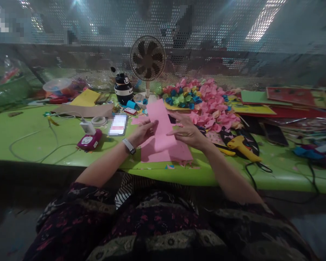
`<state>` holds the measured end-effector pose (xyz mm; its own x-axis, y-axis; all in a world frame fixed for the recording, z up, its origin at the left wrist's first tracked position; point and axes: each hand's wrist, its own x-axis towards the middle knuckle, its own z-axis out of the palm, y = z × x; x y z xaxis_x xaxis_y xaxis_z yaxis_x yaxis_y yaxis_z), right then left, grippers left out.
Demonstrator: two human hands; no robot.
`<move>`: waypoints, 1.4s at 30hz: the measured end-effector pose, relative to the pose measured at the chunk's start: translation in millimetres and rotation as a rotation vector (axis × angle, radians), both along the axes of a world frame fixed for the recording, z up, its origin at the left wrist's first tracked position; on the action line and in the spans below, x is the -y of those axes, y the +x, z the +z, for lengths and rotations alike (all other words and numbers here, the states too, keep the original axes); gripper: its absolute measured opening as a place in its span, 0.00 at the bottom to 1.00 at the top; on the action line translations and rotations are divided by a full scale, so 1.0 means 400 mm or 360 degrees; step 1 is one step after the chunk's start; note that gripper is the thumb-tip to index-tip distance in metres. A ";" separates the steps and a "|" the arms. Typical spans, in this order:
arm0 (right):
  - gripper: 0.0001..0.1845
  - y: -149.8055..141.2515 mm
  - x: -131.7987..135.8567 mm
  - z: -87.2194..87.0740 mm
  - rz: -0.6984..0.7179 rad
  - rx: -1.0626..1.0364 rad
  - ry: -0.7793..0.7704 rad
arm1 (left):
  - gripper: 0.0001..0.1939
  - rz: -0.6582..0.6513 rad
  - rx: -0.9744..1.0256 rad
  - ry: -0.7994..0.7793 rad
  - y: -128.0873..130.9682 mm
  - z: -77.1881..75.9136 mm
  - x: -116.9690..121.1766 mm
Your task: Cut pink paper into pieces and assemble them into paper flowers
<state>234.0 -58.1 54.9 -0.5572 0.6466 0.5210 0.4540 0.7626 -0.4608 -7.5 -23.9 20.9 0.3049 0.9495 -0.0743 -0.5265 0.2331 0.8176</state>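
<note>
A long strip of pink paper [160, 116] stands raised before me, with my left hand [144, 132] pinching its left edge between thumb and fingers. At the strip's right edge is my right hand [191, 134], fingers stretched out and apart; its fingertips touch or nearly touch the paper. Beneath both hands, a wider pink sheet [165, 154] lies flat near the table's front edge. Small dark parts show behind the strip by my right fingers, too hidden to name.
On the green table [38, 145] are a purple power box [89, 140] with cords and a lit phone [117, 124]. A fan [147, 58] and dark jug [123, 90] stand behind. Paper flowers [209, 101] pile at the back right, near a yellow glue gun [244, 148].
</note>
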 end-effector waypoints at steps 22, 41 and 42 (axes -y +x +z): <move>0.27 -0.081 0.002 -0.059 -0.0504 -0.0605 -0.0459 | 0.24 0.0148 -0.0161 0.0402 0.034 0.008 0.044; 0.27 -0.087 -0.001 -0.065 -0.0463 -0.0894 -0.0679 | 0.16 -0.0023 -0.0166 0.0404 0.034 -0.002 0.043; 0.27 -0.086 0.000 -0.065 -0.0462 -0.0890 -0.0679 | 0.16 -0.0026 -0.0166 0.0398 0.034 -0.004 0.043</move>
<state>199.5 -58.0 28.8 -0.0607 0.9357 0.3476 0.2216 0.3522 -0.9093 6.0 -40.9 19.5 0.3232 0.9374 0.1300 -0.4341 0.0248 0.9005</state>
